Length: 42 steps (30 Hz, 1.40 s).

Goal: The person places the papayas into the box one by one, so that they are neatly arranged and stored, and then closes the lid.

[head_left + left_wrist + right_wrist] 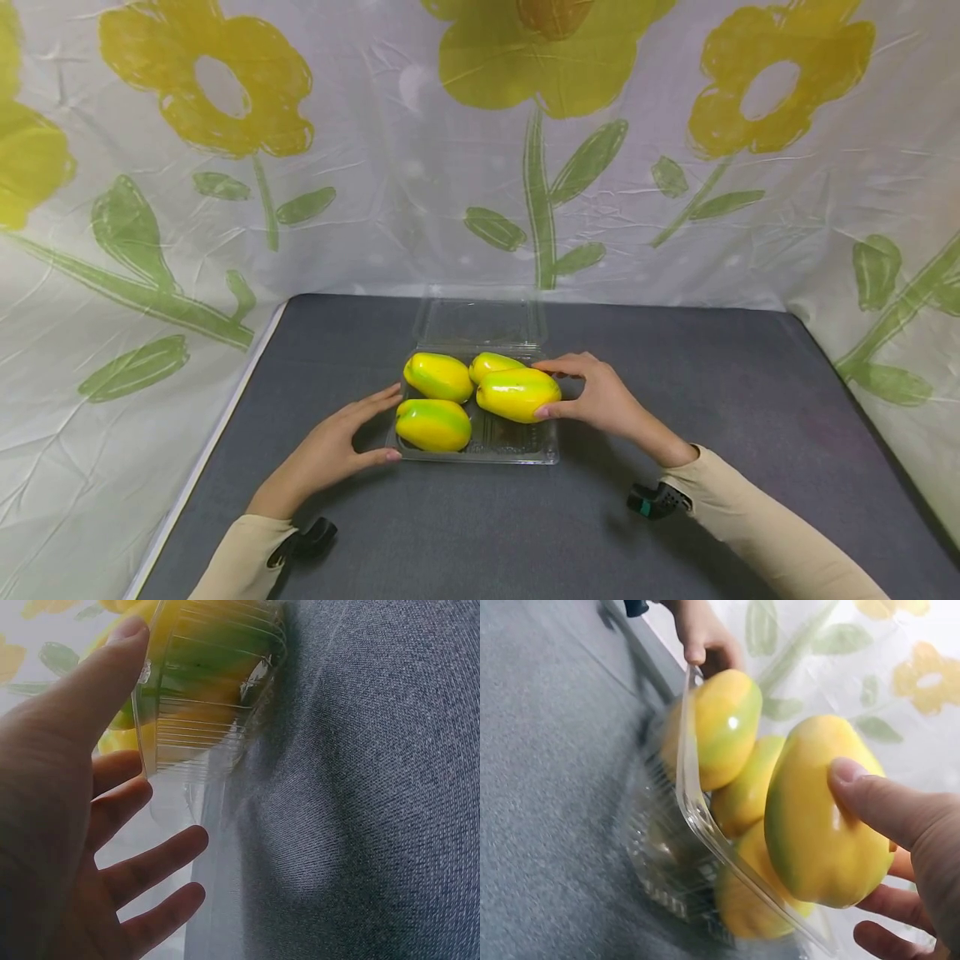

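Observation:
A clear plastic clamshell box [517, 457] lies on the table with its lid [480, 321] folded back. Two yellow-green mangoes sit along its left side, a front mango [433, 425] and a rear mango [438, 377]. Another mango [491, 364] lies at the back right, partly hidden. My right hand [600, 398] holds a fourth mango [821, 817] between thumb and fingers, over the box's right half. At the box's left wall is my left hand [330, 446], thumb and fingers spread; in the left wrist view its thumb tip [127, 630] is right at the rim.
Dark grey cloth covers the table [712, 400]. Behind it and at both sides hangs a white curtain [360, 192] printed with yellow flowers. Each wrist wears a black camera, the left one [307, 540] and the right one [658, 502], below beige sleeves.

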Tool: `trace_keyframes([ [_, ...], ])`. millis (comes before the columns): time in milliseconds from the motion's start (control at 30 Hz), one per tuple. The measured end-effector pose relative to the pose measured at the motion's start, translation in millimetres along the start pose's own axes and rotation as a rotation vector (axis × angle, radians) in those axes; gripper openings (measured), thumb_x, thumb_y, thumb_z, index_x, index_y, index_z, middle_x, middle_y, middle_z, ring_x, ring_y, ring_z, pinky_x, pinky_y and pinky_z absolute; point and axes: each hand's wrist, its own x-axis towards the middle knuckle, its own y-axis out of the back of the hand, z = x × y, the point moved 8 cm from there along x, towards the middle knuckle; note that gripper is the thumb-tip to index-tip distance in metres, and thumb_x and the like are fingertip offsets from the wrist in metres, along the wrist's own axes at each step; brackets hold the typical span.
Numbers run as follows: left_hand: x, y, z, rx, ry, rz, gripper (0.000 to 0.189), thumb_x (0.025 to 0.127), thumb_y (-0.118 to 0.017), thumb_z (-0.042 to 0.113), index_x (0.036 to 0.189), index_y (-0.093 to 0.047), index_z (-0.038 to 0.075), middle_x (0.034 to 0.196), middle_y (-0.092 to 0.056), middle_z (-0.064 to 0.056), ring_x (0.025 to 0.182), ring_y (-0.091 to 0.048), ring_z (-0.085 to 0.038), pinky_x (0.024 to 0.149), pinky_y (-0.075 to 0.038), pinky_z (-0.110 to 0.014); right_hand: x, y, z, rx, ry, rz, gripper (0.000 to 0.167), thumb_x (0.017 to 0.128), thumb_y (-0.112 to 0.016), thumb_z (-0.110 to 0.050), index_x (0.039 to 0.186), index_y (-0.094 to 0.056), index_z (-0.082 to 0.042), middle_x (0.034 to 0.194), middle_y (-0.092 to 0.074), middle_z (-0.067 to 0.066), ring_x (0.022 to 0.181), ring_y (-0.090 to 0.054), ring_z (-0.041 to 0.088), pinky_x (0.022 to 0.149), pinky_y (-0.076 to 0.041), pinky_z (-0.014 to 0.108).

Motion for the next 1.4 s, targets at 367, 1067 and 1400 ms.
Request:
trace_keyframes([
  [367,-0.2,-0.8,-0.7,-0.004,0.004,-0.009,0.086,0.080,-0.072,0.061,0.152,-0.040,0.027,0.162,-0.036,0.004,0.143,-0.043,-0.034,0.109,-0.040,-0.063,-3.3,-10.7,-5.8,0.014,-0.013,0.014,0.066,0.071,-0.089,-0.033,0.131,-0.066,-0.018,0.122,-0.071,0.004,0.112,-0.059,0.031,0.095,-0.048,0.057],
  [1067,0.7,0.3,0.2,-0.011,-0.005,-0.008,0.085,0.080,-0.076,0.055,0.152,-0.040,0.028,0.162,-0.035,0.005,0.144,-0.042,-0.033,0.111,-0.040,-0.061,-12.6,-32.5,-11.5,-0.106,-0.028,0.051,0.065,0.070,-0.089,-0.041,0.127,-0.068,-0.018,0.114,-0.071,-0.002,0.100,-0.056,0.018,0.084,-0.051,0.037],
  [1400,-0.6,-0.8,0.2,-0.002,-0.007,-0.004,0.085,0.080,-0.078,0.050,0.152,-0.040,0.027,0.162,-0.035,0.005,0.144,-0.042,-0.033,0.110,-0.041,-0.061,-16.4,-38.3,-13.0,-0.167,0.018,0.084,0.064,0.068,-0.090,-0.041,0.123,-0.070,-0.017,0.117,-0.071,0.001,0.103,-0.055,0.017,0.085,-0.052,0.039],
])
